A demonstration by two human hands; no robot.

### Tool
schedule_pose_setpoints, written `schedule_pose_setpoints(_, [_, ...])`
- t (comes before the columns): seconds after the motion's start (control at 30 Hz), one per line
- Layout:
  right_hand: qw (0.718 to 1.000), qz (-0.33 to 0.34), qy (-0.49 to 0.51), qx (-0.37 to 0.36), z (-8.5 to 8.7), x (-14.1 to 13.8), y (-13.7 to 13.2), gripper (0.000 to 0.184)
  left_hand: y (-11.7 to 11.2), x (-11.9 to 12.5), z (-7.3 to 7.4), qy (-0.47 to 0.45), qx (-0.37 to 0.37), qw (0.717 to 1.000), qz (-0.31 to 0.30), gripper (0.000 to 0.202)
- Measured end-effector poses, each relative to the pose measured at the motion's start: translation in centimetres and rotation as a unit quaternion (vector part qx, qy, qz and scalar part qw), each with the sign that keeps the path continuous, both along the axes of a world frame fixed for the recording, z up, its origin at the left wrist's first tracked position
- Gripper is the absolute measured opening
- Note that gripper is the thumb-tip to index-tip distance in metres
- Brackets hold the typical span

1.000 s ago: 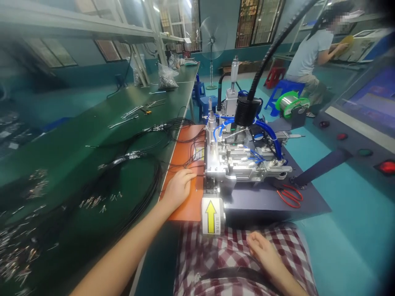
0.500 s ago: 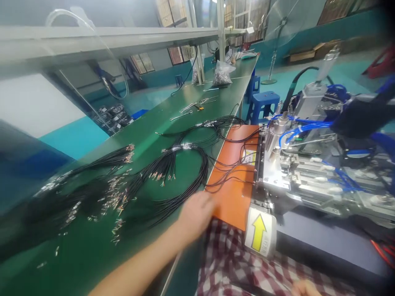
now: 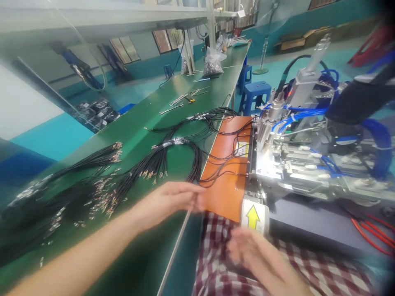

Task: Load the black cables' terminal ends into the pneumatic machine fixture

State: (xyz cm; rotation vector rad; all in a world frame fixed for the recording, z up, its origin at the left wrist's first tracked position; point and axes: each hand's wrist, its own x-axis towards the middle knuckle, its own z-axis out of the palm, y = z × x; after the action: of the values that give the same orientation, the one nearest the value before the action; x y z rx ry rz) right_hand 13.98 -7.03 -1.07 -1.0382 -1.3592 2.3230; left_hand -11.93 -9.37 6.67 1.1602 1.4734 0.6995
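Observation:
My left hand (image 3: 166, 201) hovers over the edge of the green bench (image 3: 148, 123), fingers stretched toward the orange mat (image 3: 226, 187), nothing visibly in it. Just beyond its fingertips lie looped black cables (image 3: 173, 160) with metal terminals. My right hand (image 3: 249, 250) is raised over my checked lap (image 3: 216, 263), blurred by motion, its fingers loosely spread and nothing visibly held. In front of it is the metal machine (image 3: 308, 164) with blue air hoses and a yellow arrow label (image 3: 253, 216).
More cable bundles and loose terminals (image 3: 101, 193) cover the left bench. Hand tools (image 3: 182, 98) and bags of parts (image 3: 212, 61) lie farther back. Red-handled scissors (image 3: 370, 230) rest on the dark machine base. A blue stool (image 3: 254, 96) stands on the teal floor.
The view swung left from the machine toward the bench. My left hand drew back from the machine's front to the bench edge. My right hand rose from my lap.

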Motion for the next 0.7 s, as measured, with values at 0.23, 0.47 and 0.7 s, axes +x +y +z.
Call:
schedule_pose_setpoints(0.23, [0.962, 0.060, 0.128, -0.234, 3.3, 0.8, 1.5, 0.044, 2.4, 2.9, -2.8, 0.512, 0.273, 0.804, -0.133, 0.032])
schedule_pose_setpoints(0.47, [0.973, -0.011, -0.088, 0.214, 3.1, 2.1, 3.3, 0.008, 1.4, 5.5, -2.0, 0.453, 0.285, 0.819, -0.207, 0.023])
schedule_pose_setpoints(0.7, [0.987, -0.080, -0.008, 0.139, 1.6, 3.9, 6.8, 0.039, 3.5, 9.0, -3.7, 0.107, 0.146, 0.974, -0.139, 0.019])
